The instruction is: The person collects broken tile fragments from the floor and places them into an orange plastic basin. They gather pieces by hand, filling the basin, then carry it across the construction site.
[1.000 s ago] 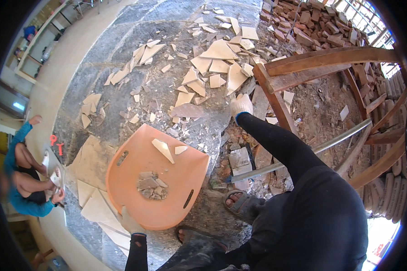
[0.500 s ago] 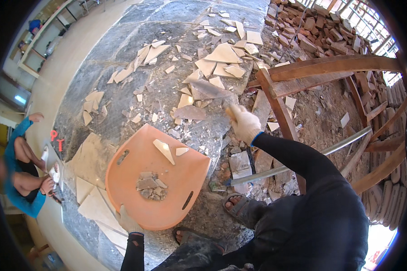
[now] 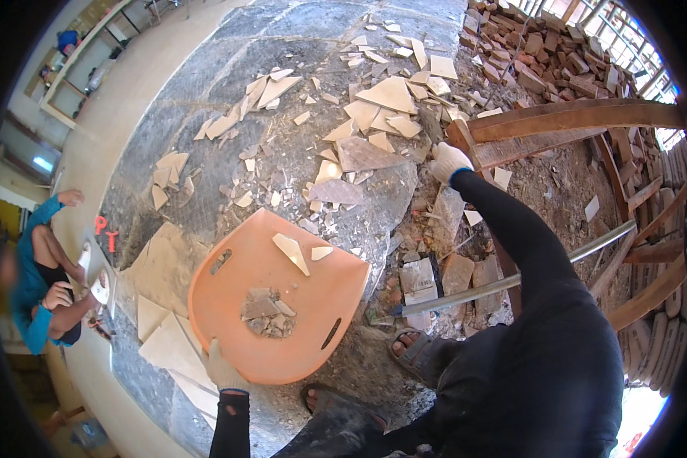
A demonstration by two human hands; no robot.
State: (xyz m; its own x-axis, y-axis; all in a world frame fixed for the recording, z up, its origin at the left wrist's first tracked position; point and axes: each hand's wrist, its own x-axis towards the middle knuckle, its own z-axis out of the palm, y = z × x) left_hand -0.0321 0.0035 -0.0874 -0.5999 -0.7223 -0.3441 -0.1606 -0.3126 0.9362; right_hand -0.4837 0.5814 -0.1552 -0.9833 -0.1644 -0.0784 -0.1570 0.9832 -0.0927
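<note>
My left hand (image 3: 225,369), in a pale work glove, grips the lower left edge of an orange moulded plastic panel with slots, like a chair seat (image 3: 282,237). On the panel lie a small heap of rubble (image 3: 268,311) and two cream tile shards (image 3: 291,253). My right hand (image 3: 448,163), also gloved, is stretched out ahead and closed beside the wooden frame. A dark narrow shape lies just beyond its fingers; what it holds is not clear. Left of it are a grey tile piece (image 3: 368,154) and broken cream tiles (image 3: 388,95).
A brown wooden frame (image 3: 580,114) stands at the right, with a metal pipe (image 3: 523,278) slanting across. Behind is a brick pile (image 3: 546,53). Larger cream tiles (image 3: 168,347) lie left of the panel. Another person (image 3: 42,282) sits at the far left.
My right hand has moved forward and right, from beside the grey tile piece to the wooden frame. My left hand stays at the panel's edge. The whole view has shifted slightly.
</note>
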